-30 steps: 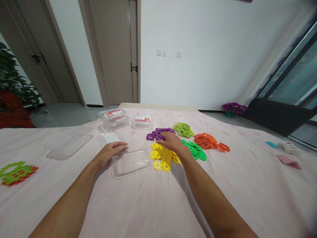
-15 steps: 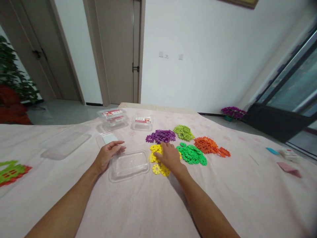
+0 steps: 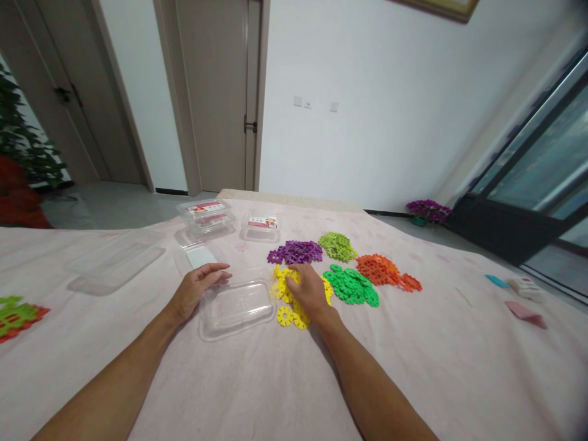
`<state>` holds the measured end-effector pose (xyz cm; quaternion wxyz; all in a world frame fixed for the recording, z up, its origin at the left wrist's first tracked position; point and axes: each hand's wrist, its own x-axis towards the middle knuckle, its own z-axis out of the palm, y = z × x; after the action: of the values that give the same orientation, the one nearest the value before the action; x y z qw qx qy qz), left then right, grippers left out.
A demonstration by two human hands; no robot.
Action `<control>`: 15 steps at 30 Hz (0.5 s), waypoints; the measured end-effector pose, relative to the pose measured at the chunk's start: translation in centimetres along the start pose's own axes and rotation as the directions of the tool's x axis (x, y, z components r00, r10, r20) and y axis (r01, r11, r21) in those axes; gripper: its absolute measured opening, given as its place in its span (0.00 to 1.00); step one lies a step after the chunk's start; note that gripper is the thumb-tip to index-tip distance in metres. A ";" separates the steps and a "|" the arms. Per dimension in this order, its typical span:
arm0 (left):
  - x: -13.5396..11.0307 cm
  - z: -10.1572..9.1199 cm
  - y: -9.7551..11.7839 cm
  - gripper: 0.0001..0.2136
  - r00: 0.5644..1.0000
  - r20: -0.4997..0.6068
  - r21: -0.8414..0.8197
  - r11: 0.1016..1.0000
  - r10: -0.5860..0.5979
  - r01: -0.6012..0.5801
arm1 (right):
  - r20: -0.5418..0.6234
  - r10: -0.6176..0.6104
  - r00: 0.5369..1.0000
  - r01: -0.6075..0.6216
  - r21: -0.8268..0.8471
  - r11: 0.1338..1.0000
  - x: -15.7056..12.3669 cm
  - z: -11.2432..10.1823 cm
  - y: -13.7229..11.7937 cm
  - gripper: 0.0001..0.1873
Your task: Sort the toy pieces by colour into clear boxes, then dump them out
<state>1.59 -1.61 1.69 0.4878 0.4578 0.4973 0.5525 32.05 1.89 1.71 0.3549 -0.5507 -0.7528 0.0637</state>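
The left hand (image 3: 199, 291) is held relaxed and unclenched, its fingers loosely extended at the far left corner of a clear plastic tray (image 3: 239, 306); whether the tray's rim is touched cannot be told. The right hand (image 3: 309, 288) is lowered onto the yellow pieces (image 3: 283, 293), which are heaped just beside the tray's right edge; its fingers are bent over the heap, and whether a piece is gripped cannot be told, since the fingertips are partly hidden. Red-and-white labels are carried by the stacked clear containers (image 3: 206, 218) and by the single clear box (image 3: 261, 225) to their right, but the print is too small to be read. Behind the left hand, a white panel is seen in another clear container (image 3: 198, 255), and a longer clear container (image 3: 117, 260) is placed farther left. The pale cloth of the surface (image 3: 248, 392) is seen through the tray's bottom. Beyond and beside the yellow heap, purple pieces (image 3: 298, 252), lime pieces (image 3: 337, 246), green pieces (image 3: 351, 286) and orange pieces (image 3: 379, 270) are grouped by colour on the surface.
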 end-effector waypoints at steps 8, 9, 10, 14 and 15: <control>0.0 0.3 0.3 0.23 1.000 0.020 0.025 1.000 0.003 -0.004 | -0.192 0.061 0.979 -0.034 0.141 0.989 1.0 -0.1 1.6 0.11; 0.0 0.3 0.3 0.23 1.000 0.020 0.024 1.000 0.002 -0.002 | -0.217 0.057 0.975 -0.025 0.145 0.989 1.2 -0.2 1.6 0.11; 0.0 0.3 0.3 0.23 1.000 0.020 0.024 1.000 0.000 -0.001 | -0.244 0.053 0.968 -0.016 0.152 0.988 1.4 -0.4 1.6 0.11; 0.0 0.4 0.4 0.23 0.999 0.034 0.032 0.999 0.002 -0.003 | -0.354 0.042 0.934 0.033 0.203 0.979 2.1 -1.3 0.5 0.08; 0.0 0.4 0.5 0.23 0.999 0.039 0.033 0.999 0.002 -0.003 | -0.378 0.040 0.925 0.048 0.221 0.974 2.3 -1.5 0.0 0.08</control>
<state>1.95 -1.61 2.19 0.4889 0.4771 0.4962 0.5359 32.62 3.41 3.92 0.5544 -0.5070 -0.6588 0.0401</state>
